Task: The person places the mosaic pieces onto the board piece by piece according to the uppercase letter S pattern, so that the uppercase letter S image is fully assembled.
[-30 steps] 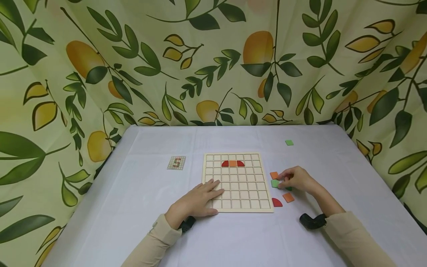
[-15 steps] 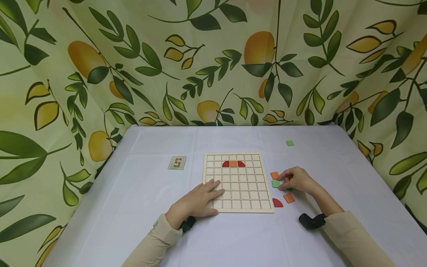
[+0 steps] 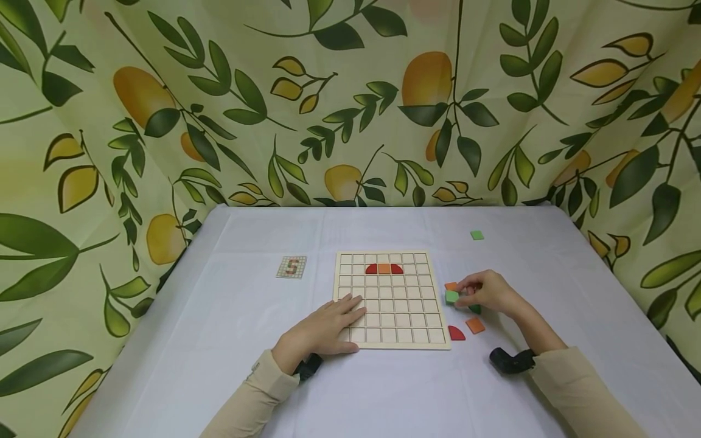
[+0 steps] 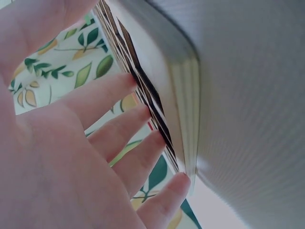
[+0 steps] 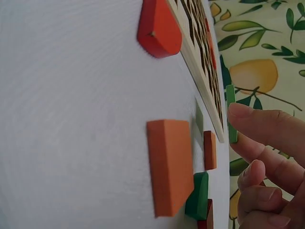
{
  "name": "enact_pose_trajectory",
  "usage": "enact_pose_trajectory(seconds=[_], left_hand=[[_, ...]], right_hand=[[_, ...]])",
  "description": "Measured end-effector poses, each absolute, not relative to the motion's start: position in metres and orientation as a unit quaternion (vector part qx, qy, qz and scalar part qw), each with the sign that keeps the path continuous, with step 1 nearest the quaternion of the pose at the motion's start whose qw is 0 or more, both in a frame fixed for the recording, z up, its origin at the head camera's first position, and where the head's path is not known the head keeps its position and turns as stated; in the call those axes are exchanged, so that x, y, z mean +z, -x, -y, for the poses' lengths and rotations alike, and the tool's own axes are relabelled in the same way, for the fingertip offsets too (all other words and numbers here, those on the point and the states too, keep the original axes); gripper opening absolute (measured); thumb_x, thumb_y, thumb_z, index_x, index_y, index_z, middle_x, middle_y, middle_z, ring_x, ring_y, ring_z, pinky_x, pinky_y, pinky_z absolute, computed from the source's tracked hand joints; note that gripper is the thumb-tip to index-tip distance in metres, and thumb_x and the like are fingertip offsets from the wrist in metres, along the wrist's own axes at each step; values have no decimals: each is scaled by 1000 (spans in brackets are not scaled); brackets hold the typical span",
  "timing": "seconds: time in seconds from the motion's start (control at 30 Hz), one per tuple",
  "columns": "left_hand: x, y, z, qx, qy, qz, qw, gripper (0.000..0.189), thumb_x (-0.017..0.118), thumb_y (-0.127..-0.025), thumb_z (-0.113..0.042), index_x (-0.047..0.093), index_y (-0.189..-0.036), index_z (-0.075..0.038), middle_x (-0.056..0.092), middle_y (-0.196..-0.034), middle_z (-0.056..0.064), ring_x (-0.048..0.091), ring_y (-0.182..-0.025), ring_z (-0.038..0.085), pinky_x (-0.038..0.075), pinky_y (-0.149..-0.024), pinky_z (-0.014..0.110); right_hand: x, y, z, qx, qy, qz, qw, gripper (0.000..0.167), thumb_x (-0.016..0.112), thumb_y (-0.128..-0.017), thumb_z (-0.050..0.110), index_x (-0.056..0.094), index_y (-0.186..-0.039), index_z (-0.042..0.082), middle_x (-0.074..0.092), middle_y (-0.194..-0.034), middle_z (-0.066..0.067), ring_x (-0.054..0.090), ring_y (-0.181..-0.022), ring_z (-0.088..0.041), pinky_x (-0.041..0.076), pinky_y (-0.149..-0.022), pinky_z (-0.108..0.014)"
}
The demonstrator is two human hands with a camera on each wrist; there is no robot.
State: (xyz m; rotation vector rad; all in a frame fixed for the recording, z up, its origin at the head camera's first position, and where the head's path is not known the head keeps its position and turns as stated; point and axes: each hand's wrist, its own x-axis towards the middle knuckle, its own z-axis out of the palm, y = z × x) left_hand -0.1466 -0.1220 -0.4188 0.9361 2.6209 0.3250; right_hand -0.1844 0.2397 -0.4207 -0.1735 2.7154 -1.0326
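Rising off the white cloth (image 3: 405, 395), one light-green square tile (image 3: 451, 297) is being pinched by the right hand (image 3: 489, 293) beside the gridded board (image 3: 402, 304), picked up but unplaced, while the left hand (image 3: 325, 326) is resting spread-fingered on the board's left side.

A curtained-off work area is shown: the tabletop (image 3: 383, 389) is covered with white cloth (image 3: 230, 243) and enclosed at the back and both sides by fabric (image 3: 361, 128) printed with leaves and fruit. Building type cannot be determined.
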Motion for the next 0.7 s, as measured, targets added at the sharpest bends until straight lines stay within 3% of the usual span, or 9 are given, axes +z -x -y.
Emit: enact_pose_trajectory(seconds=[0.7], left_hand=[[-418, 146, 122, 115, -333, -923, 158, 78, 71, -85, -39, 39, -147, -4, 29, -160, 10, 27, -150, 28, 30, -120, 47]], right_hand=[[-415, 193, -220, -375, 79, -918, 105, 28, 81, -75, 14, 72, -96, -2, 52, -69, 3, 44, -68, -11, 34, -55, -18]])
